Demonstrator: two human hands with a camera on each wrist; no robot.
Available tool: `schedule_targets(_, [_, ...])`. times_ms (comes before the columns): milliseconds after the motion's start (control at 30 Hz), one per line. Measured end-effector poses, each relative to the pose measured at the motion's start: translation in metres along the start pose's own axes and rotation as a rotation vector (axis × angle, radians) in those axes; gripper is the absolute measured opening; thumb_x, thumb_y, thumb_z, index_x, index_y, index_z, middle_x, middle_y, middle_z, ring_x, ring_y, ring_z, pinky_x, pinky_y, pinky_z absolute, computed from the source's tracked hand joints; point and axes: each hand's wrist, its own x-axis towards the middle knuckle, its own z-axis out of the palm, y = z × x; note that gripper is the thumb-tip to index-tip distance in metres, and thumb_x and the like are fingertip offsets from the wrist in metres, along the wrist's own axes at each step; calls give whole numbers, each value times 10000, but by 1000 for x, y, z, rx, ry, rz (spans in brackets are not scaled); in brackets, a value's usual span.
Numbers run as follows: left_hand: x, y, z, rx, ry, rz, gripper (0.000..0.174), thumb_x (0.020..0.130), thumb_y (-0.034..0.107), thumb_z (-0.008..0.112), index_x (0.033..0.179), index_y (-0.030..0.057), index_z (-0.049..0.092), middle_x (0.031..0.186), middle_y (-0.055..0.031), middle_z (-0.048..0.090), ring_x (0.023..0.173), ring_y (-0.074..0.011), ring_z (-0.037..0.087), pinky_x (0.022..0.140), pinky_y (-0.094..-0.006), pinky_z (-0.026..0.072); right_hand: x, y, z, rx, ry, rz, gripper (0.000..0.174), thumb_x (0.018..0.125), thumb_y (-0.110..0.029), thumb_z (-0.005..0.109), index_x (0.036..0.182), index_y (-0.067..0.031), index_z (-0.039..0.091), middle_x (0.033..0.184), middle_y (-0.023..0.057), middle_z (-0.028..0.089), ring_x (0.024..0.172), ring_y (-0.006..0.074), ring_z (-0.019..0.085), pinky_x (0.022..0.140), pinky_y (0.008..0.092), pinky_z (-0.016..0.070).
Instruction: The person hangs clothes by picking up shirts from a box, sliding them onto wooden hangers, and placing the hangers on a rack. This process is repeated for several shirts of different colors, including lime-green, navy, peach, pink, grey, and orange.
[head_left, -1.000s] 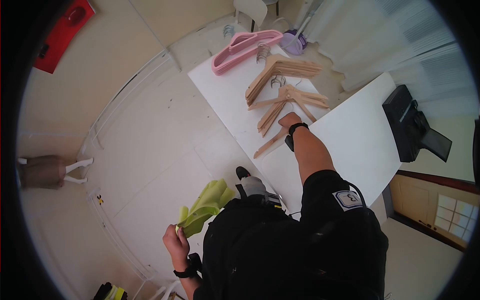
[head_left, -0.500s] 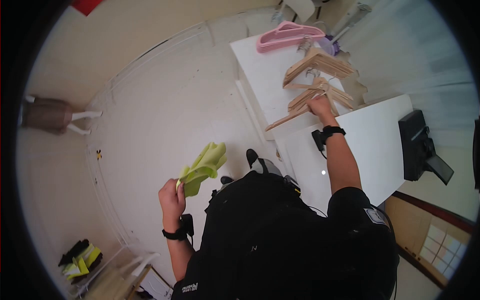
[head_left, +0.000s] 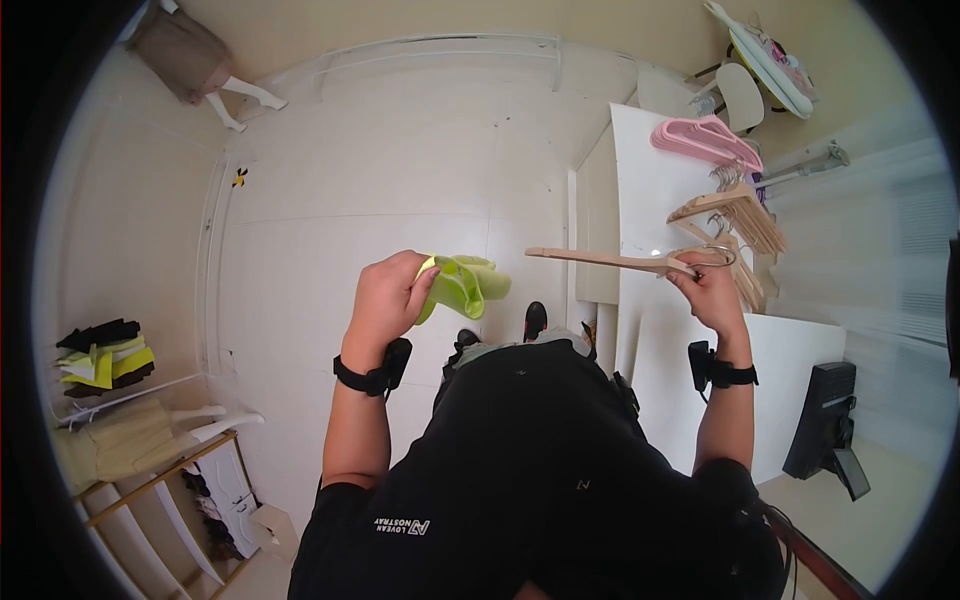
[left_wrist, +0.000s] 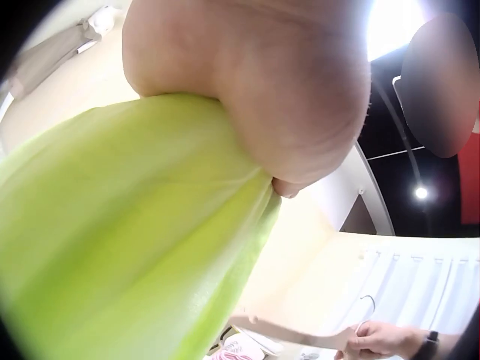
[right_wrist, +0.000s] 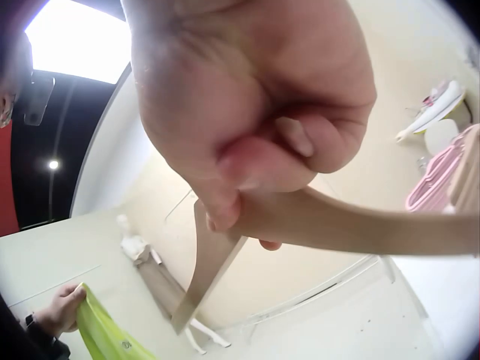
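Note:
My left hand (head_left: 385,295) grips a lime-green garment (head_left: 465,287) by its edge in front of my body. The cloth hangs down in loose folds and fills much of the left wrist view. On the other side, my right hand (head_left: 712,295) holds a wooden clothes hanger (head_left: 600,260) around its middle, near the metal hook. One arm of the hanger points left toward the garment, and a gap separates the two. In the right wrist view the fingers curl over the centre of the hanger (right_wrist: 337,221).
Further wooden hangers (head_left: 738,212) lie on the white table (head_left: 640,190) at the right, with pink hangers (head_left: 705,138) behind them. A black device (head_left: 822,420) stands at the near right. Folded clothes (head_left: 105,358) and a shelf unit (head_left: 160,510) are on the left.
My right hand has lifted the wooden hanger away from the others on the table. My left hand has come up and inward with the garment. The head view has turned.

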Motion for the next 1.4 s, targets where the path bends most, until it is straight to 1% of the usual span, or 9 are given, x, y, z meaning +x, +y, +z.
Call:
schedule_targets(67, [-1,-2,-5,-18,27,-6,137,855,161,589,810,37,626,676,-98,583,574,-281,555,511,-344,444,17,8,18,-151,59,-307,202,849,-176,646,981,-24,628,789,20,614,633,86,537,597,253,469])
schedule_targets(133, [-3,-2,-11,-11,46,-35,145,858,165,584,809,35,625,675,-101,583,580,-286,557,518,-348,446,18,-13,26,-10,27,-251,239,881,-229,617,999,-21,625,872,60,648,728,103,568,688,273,474])
schedule_targets(200, [-4,1,-18,1,63,-65,152,861,169,580,809,33,624,673,-105,584,586,-290,559,525,-352,448,22,-27,33,364,219,-398,250,912,-240,580,1031,-23,611,921,94,659,779,110,587,712,269,476])
schedule_targets(267, [-4,3,-24,11,94,-73,182,871,181,565,804,21,619,669,-113,582,596,-302,558,539,-361,450,24,-42,39,448,186,-494,281,934,-280,544,1064,-31,560,921,137,659,670,104,578,609,236,471])
schedule_targets(367, [2,7,-35,-12,115,-110,213,882,193,550,796,9,614,665,-121,577,599,-307,555,546,-364,447,18,-85,63,868,88,-704,318,929,-345,525,1047,-54,474,902,185,649,433,57,431,396,173,351])
schedule_targets(533, [4,16,-58,-55,235,-167,234,895,195,541,783,-1,603,655,-131,563,582,-298,543,538,-353,437,18,-139,121,1000,22,-946,317,933,-316,521,1041,-28,448,973,210,627,522,104,533,514,212,447])
schedule_targets(833, [-5,21,-98,-78,428,-172,267,925,193,516,768,-19,561,620,-126,514,538,-252,498,519,-329,408,53,-125,210,808,-216,-946,256,925,-167,552,1101,11,502,905,108,617,637,97,562,615,231,484])
schedule_targets(1100, [-16,-4,-122,72,536,-105,330,965,249,439,783,-9,533,632,-135,483,551,-280,458,523,-340,392,55,-120,183,583,-226,-978,192,882,-132,605,1021,0,591,692,48,596,556,97,535,517,231,425])
schedule_targets(1400, [-17,-14,-128,33,471,-170,330,958,236,443,749,-10,508,625,-140,453,559,-288,443,538,-349,385,61,-118,160,354,-316,-981,216,882,-193,614,993,-9,589,672,36,594,524,89,511,488,224,406])
